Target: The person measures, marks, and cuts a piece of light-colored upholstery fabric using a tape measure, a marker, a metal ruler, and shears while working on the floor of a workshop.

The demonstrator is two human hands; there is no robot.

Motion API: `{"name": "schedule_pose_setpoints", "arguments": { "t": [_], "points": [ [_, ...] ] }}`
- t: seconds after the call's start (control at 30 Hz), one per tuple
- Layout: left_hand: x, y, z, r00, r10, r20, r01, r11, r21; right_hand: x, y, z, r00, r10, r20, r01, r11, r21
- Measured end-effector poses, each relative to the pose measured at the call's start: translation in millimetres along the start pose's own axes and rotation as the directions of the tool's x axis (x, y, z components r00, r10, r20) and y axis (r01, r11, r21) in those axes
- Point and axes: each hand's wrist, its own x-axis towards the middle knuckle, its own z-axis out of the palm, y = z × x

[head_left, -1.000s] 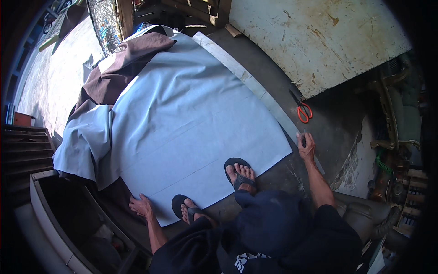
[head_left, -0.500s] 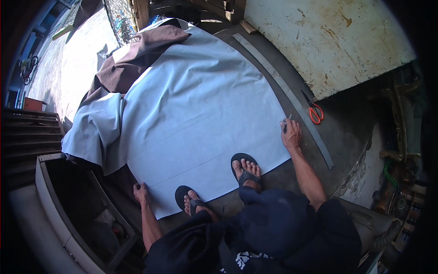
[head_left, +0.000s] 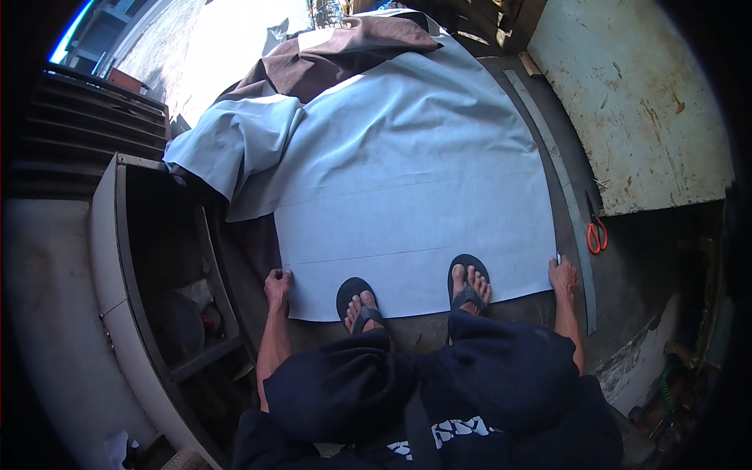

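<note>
A pale blue-grey sheet of fabric [head_left: 415, 204] with faint straight lines drawn across it lies on the floor under my two sandalled feet [head_left: 466, 282]. At its lower left edge my left hand [head_left: 278, 286] pinches the material. My right hand [head_left: 563, 274] is at the right edge, closed round a small pen-like tool [head_left: 558, 258], which is mostly hidden. Just right of that hand lies a long metal straightedge [head_left: 576, 204], with red-handled scissors [head_left: 597, 233] beside it. Brown fabric [head_left: 290, 63] is bunched with the pale sheet at the far side.
An open cabinet frame [head_left: 125, 235] stands at my left, by dark slatted boards [head_left: 86, 125]. A large scuffed pale board [head_left: 634, 110] is at the upper right, a small wooden piece [head_left: 531, 66] beside it. Sunlit paving [head_left: 196, 39] lies beyond.
My right hand has left the straightedge, which now lies farther from the fabric, and moved to the fabric's edge with the tool. My left fingers have curled on the left edge. The view has rotated.
</note>
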Motion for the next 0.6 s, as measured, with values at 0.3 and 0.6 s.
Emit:
{"name": "schedule_pose_setpoints", "arguments": {
  "t": [0.3, 0.6],
  "points": [
    [7.6, 15.1, 12.3, 1.000, 0.008, 0.009, -0.008, 1.000, -0.006, 16.4, -7.1, 40.5, 0.898, -0.278, -0.341, 0.351, 0.921, 0.172],
    [31.2, 25.4, 18.7, 0.989, 0.146, -0.026, -0.138, 0.970, 0.200, 60.7, -114.0, 11.0, 0.962, 0.007, -0.272, 0.025, 0.993, 0.116]
  ]
}}
